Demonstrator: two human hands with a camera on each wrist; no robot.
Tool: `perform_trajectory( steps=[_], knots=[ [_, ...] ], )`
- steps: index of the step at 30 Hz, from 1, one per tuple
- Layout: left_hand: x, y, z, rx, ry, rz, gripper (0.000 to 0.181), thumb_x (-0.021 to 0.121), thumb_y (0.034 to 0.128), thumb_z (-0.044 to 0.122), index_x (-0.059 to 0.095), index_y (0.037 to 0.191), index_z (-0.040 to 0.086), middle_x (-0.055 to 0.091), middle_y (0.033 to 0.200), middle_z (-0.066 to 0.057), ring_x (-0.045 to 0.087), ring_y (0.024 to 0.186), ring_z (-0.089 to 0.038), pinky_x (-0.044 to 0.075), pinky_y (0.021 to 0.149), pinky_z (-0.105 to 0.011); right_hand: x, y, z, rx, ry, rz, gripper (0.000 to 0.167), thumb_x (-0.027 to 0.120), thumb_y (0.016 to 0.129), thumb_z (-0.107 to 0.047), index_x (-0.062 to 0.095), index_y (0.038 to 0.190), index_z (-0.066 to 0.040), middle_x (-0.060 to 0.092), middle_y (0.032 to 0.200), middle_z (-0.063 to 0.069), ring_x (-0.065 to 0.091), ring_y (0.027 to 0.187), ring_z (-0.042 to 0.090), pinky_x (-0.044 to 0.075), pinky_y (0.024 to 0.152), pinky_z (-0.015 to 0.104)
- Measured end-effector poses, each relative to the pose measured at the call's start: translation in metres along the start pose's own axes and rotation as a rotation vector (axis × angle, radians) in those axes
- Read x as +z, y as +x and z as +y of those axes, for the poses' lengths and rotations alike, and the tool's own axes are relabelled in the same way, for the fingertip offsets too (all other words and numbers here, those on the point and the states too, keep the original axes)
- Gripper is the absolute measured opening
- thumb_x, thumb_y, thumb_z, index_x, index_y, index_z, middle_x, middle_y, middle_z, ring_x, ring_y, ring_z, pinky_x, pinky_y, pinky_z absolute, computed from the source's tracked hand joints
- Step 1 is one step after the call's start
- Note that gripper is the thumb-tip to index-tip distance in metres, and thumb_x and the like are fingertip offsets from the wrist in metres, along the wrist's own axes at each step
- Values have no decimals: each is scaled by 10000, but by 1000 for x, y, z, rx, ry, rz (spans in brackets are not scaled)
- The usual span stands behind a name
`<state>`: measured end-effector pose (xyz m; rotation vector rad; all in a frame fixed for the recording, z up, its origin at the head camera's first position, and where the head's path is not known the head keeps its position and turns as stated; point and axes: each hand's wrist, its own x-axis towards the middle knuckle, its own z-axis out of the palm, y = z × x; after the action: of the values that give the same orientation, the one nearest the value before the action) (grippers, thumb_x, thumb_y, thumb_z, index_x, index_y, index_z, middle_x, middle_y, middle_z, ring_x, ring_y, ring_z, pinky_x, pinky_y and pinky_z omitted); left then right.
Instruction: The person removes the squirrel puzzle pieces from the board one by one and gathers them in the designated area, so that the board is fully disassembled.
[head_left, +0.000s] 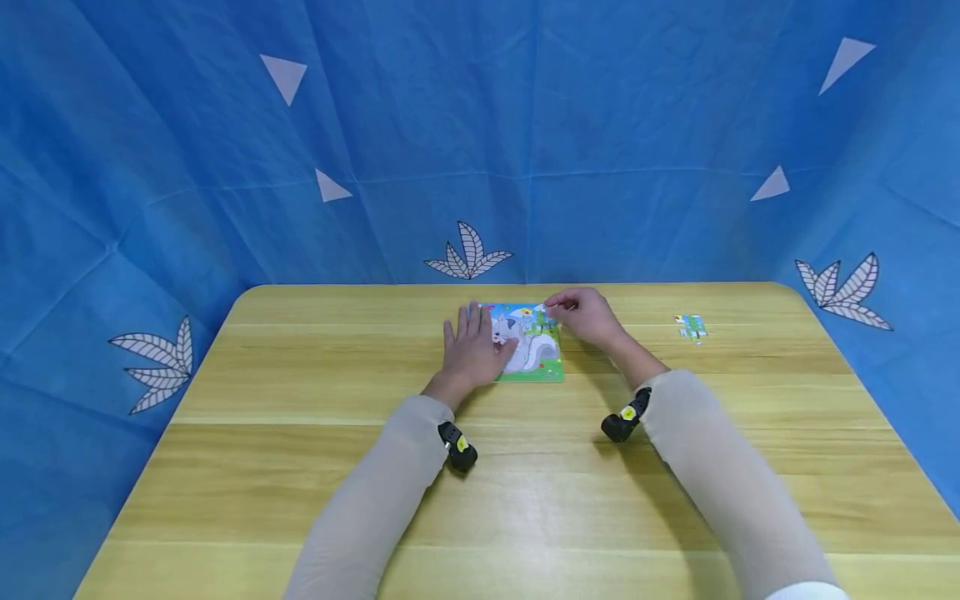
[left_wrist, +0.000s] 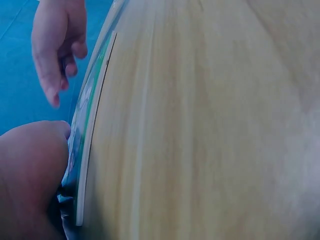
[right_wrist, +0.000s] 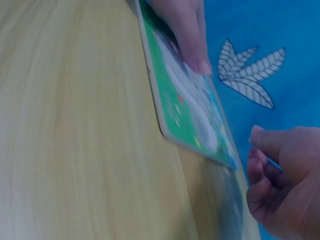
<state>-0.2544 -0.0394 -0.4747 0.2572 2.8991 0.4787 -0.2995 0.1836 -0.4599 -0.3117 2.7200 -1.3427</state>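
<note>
From here I can't read the yellow label (head_left: 462, 444) on the left wrist camera (head_left: 462, 461); it's too small. The left grip (head_left: 474, 352) lies open, fingers spread, hiding the left of the puzzle (head_left: 538, 354) at centre frame. The right grip (head_left: 591, 318) is part-curled by its upper-right corner; I can't tell whether it pinches anything.

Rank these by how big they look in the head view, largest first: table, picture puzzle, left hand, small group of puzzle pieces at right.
1. Table
2. Picture puzzle and left hand: too close to rank, since the hand partly covers the puzzle
3. Small group of puzzle pieces
</note>
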Motion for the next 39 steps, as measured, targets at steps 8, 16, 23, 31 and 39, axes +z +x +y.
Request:
perform_trajectory(
  steps=[8, 16, 23, 31, 39],
  knots=[
    [3, 3, 3, -23, 35, -19, 827, 301, 1069, 571, 3, 1630, 41, -75, 1704, -133, -109, 1559, -316, -93, 1225, -561, 26, 13, -9, 12, -15, 14, 193, 670, 985, -106, 749, 1114, 13, 712, 1004, 143, 600, 874, 229, 481, 755, 317],
    [4, 5, 4, -28, 29, -23, 839, 298, 1066, 575, -35, 1628, 49, -108, 1701, -119, -141, 1554, -311, -117, 1220, -552, 31, 13, -14, 32, -100, 38, 148, 708, 960, -123, 763, 1048, -18, 689, 909, 96, 581, 839, 219, 454, 746, 320],
    [8, 12, -1, -39, 17, -60, 838, 282, 1068, 576, -90, 1616, 62, -172, 1687, -99, -207, 1537, -291, -170, 1201, -542, 35, 13, -16, 31, -144, 21, 113, 724, 950, -132, 745, 1008, -38, 670, 870, 78, 580, 797, 212, 470, 735, 337],
    [7, 11, -2, -52, -2, -80, 837, 289, 1070, 570, -97, 1614, 65, -202, 1680, -88, -238, 1526, -281, -183, 1197, -538, 35, 16, -22, 48, -226, -28, 120, 693, 977, -134, 711, 1026, -27, 652, 913, 91, 570, 833, 228, 474, 766, 358],
    [4, 4, 1, -57, 2, -67, 836, 299, 1070, 567, -56, 1625, 52, -172, 1689, -106, -202, 1538, -296, -159, 1207, -541, 39, 18, -22, 86, -238, -52, 132, 656, 1005, -148, 695, 1048, -29, 637, 935, 97, 553, 849, 233, 461, 772, 356]
  ],
)
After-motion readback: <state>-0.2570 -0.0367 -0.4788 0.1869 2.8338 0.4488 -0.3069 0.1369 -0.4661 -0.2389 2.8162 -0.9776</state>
